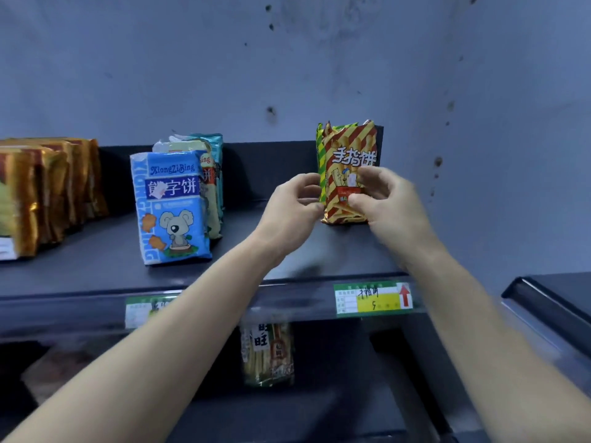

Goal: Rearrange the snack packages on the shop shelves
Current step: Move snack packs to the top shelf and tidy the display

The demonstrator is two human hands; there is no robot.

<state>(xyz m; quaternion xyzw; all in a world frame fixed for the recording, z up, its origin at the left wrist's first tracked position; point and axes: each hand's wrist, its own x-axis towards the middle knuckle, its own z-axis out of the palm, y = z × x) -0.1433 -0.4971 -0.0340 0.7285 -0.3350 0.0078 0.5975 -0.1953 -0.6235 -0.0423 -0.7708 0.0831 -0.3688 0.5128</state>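
gold packs: row of gold-and-brown foil snack packs at far left of dark upper shelf, standing upright, packed close. Well apart from both hands; low risk.
blue pack: blue plastic biscuit pack w/ grey koala print stands upright at front of a short row, teal and cream packs behind it. Left forearm passes just beside it; a sideways sweep could tip it fwd off the shelf.
left hand: left hand w/ fingers curled, fingertips pinching left edge of the striped packs.
striped packs: red-and-gold striped foil finger-biscuit pack upright, base on shelf near right end, above green-and-yellow price tag. Green-and-yellow striped pack sits right behind it, touching. Held from both sides, so squeezing hard could crush the biscuits; letting go unevenly could let the thin packs topple, since nothing props them in front.
right hand: right hand wraps front and right edge of red-and-gold pack, thumb across its face.
lower shelf: pale rice-cracker bag under shelf lip, blurred; not in play.
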